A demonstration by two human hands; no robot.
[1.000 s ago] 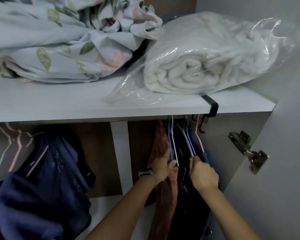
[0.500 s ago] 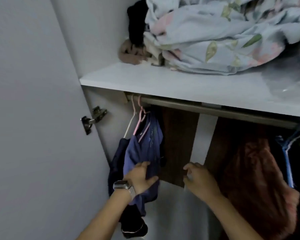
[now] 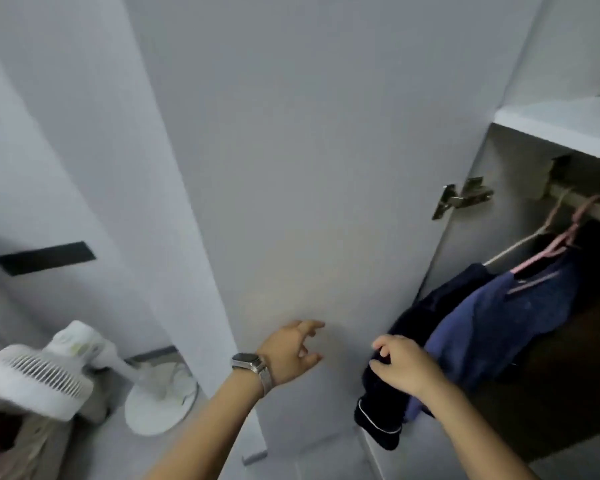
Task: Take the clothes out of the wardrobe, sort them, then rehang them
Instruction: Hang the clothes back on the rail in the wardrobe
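The wardrobe's left door (image 3: 326,168) stands open, grey and wide, filling the middle of the view. On the rail (image 3: 582,206) at the right hang a dark navy garment (image 3: 413,327) and a blue garment (image 3: 499,323) on pale and pink hangers (image 3: 565,237). My right hand (image 3: 402,365) grips the dark navy garment at its lower part. My left hand (image 3: 291,351), with a watch on the wrist, has its fingers spread, close to the inner face of the door; whether it touches is unclear.
A white standing fan (image 3: 49,379) stands on the floor at the lower left, beside the door's outer edge. A metal hinge (image 3: 461,199) joins the door to the wardrobe side. A white shelf (image 3: 561,126) runs above the rail.
The view has swung left, from the right-hand clothes to the left door. My right hand has taken hold of the dark navy garment; my left hand has left the blue garment and reached towards the door.
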